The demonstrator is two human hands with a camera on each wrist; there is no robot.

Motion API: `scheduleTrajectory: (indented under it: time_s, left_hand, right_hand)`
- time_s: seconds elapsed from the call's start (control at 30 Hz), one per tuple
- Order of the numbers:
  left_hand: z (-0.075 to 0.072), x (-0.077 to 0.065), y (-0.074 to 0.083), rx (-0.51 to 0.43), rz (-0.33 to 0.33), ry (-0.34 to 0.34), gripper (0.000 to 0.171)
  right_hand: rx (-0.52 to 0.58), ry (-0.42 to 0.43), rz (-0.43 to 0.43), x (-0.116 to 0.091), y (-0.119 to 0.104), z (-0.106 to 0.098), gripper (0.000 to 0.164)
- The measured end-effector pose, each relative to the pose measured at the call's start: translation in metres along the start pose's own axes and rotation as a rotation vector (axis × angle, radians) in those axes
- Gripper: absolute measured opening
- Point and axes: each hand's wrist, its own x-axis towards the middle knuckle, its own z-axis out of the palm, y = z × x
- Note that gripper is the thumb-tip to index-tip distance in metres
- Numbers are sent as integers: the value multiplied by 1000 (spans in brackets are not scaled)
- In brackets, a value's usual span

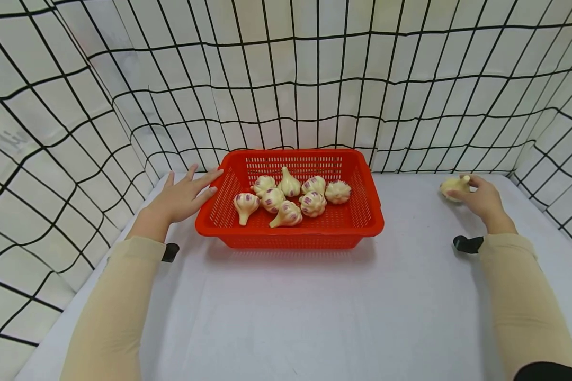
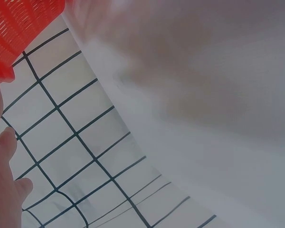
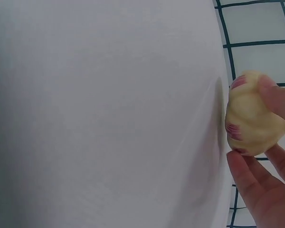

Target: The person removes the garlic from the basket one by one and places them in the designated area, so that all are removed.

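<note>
A red plastic basket [image 1: 291,241] with slotted walls stands on the white surface and holds several garlic bulbs [image 1: 312,203], cream with purple streaks. At the basket's left rim, my left hand [image 1: 181,196] has its fingers spread, with fingertips touching the rim. Far to the right of the basket, my right hand [image 1: 483,201] grips one more garlic bulb [image 3: 251,114] between thumb and fingers. In the right wrist view this bulb looks close to the white surface; whether it touches cannot be told. The left wrist view catches part of the left hand [image 2: 4,161] beneath the basket's corner [image 2: 19,28].
Black wire grid panels [image 1: 314,82] backed with white sheeting rise behind the surface and along its left and right sides. White cloth [image 1: 286,312] covers the tabletop. Dark wrist straps [image 1: 468,244] stick out at both sleeves.
</note>
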Motion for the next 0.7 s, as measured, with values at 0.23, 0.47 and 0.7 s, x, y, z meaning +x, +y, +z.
scheduleTrajectory:
  time_s: [0.23,0.47,0.7]
  left_hand:
    - [-1,0,2,-10,-5,-8,68]
    - [-1,0,2,-1,-7,-8,68]
    - [-1,-1,3,-5,-8,-7,67]
  right_hand:
    - [-28,-13,29,2,1,0,84]
    - [-49,-24,21,2,3,-1,86]
    - [-35,-52,43,3,8,-1,93]
